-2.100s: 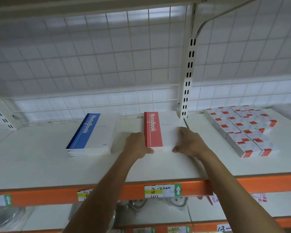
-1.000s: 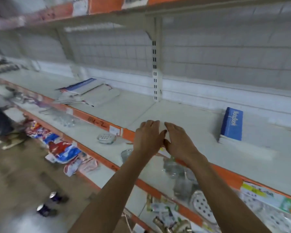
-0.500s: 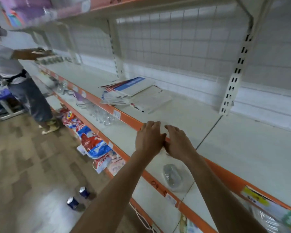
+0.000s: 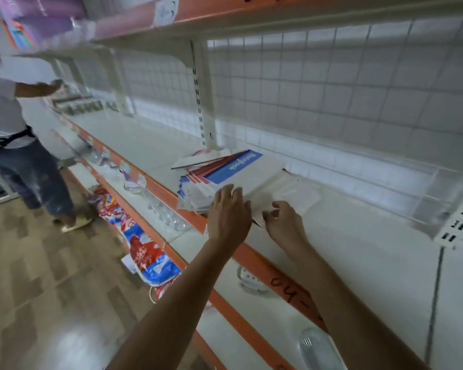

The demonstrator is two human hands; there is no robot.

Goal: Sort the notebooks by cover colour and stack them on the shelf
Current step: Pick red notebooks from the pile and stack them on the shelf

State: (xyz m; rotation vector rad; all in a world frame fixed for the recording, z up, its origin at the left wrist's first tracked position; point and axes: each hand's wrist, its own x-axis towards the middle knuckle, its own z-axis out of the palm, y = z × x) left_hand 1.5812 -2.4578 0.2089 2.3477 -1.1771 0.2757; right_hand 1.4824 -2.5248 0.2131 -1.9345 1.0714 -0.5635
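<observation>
The left hand's (image 4: 229, 214) fingers (image 4: 225, 193) lie straight and close together, flat on the near edge of the loose pile of notebooks (image 4: 219, 180), apparently to pin the pile so that it does not slide while one book is worked free. Just beside them, the right hand's (image 4: 285, 225) fingertips (image 4: 272, 213) are curled in, thumb against forefinger, and seem to pinch the near corner of a pale notebook (image 4: 289, 190) that sticks out of the pile toward that hand; motion blur leaves the exact grip uncertain. Beyond the left fingertips the pile fans untidily, red and blue cover edges mixed, so the sorting here looks only begun. A blue-banded notebook (image 4: 238, 164) lies on top, farthest from the fingers, its white lettering turned away; it probably reads "NoteBook", but it is too smeared to be sure. All of this rests on the white shelf (image 4: 372, 236), whose orange front rail (image 4: 249, 259) runs under both wrists and carries dark handwriting (image 4: 292, 287), perhaps "04-". Behind the pile stands a wire grid back panel (image 4: 332, 84). Below the wrists, a lower shelf holds clear glassware (image 4: 169, 216). Far to the left of the hands, another person (image 4: 14, 134) reaches toward the same shelving.
</observation>
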